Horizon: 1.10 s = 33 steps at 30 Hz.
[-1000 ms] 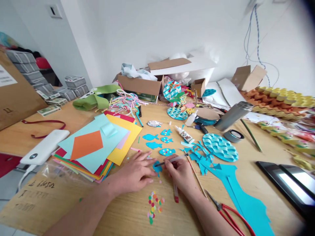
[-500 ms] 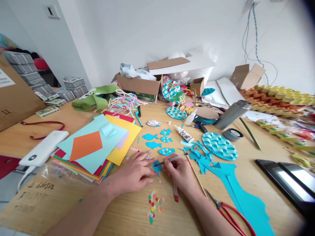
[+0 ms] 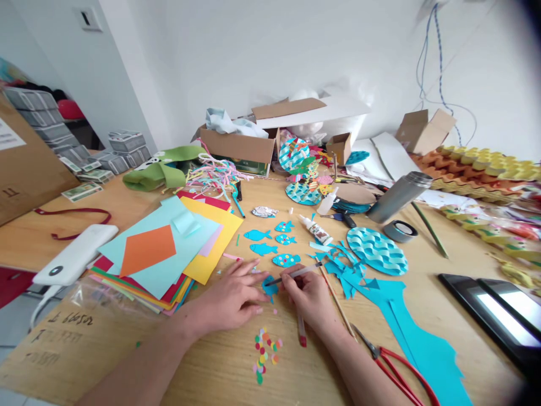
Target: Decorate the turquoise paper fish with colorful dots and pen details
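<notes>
A small blue paper fish [image 3: 269,286] lies on the wooden table between my hands. My right hand [image 3: 307,293] pinches a slim pen [image 3: 301,272], its tip on the fish. Flat beside it, fingers spread, my left hand [image 3: 236,296] touches the fish's left edge with its fingertips. Farther back lie plain blue fish [image 3: 257,235] and dotted blue fish [image 3: 286,260]. Closer to me is a cluster of coloured paper dots [image 3: 262,355]. A red-ended pen [image 3: 302,332] sits partly under my right hand.
Red-handled scissors [image 3: 393,366] and a large blue paper sheet [image 3: 426,344] lie at right, near blue scraps [image 3: 349,276]. A glue bottle [image 3: 316,230] and grey flask [image 3: 399,197] are farther back. Coloured paper [image 3: 147,251] is stacked at left.
</notes>
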Each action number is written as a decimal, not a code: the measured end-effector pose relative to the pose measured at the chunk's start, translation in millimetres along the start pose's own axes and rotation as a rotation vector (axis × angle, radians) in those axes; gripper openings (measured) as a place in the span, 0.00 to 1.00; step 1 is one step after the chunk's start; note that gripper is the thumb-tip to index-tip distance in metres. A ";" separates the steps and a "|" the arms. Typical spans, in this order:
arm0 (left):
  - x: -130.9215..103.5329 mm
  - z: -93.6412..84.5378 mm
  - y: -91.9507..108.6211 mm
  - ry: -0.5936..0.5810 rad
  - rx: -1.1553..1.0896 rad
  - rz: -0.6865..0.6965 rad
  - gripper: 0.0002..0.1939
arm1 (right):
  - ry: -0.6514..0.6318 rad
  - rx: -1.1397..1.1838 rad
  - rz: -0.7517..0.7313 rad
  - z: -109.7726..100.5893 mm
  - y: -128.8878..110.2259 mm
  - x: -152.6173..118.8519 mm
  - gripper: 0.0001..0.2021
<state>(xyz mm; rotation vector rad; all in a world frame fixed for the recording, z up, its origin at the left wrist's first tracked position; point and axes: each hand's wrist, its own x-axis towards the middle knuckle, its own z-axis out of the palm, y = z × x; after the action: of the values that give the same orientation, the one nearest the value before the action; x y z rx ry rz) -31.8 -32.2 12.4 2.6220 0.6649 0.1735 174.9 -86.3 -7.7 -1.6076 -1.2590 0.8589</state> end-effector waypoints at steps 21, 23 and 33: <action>-0.1 -0.7 1.4 0.002 -0.032 -0.005 0.12 | 0.001 0.005 0.005 -0.7 -2.9 -1.0 0.15; -0.2 -0.6 1.3 -0.005 -0.024 -0.008 0.12 | 0.001 0.008 0.003 -0.9 -3.7 -1.0 0.15; 0.7 -1.4 1.3 0.001 -0.019 0.003 0.11 | 0.000 0.007 -0.012 -0.6 -3.1 -0.8 0.15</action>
<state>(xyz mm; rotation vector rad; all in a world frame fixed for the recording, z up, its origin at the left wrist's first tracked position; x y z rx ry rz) -31.0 -32.4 14.2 2.6053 0.6559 0.1809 174.2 -87.0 -4.6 -1.5926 -1.2633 0.8548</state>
